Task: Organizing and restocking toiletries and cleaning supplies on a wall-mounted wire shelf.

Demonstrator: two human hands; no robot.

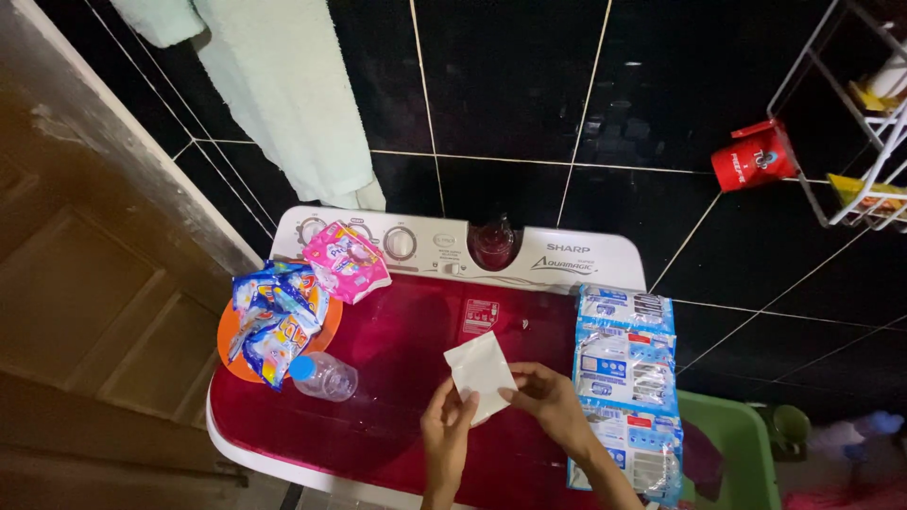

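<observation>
Here your left hand (pixel 447 436) pinched the lower edge of the white sachet (pixel 481 373) while your right hand (pixel 548 401) gripped its right side. The sachet rose up and away from both hands, over the red washer lid (pixel 397 359); the strip of blue sachets (pixel 625 368) lay just right.

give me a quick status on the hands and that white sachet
Left hand and right hand both pinch the white sachet above the red washer lid. Nothing in the way.
</observation>
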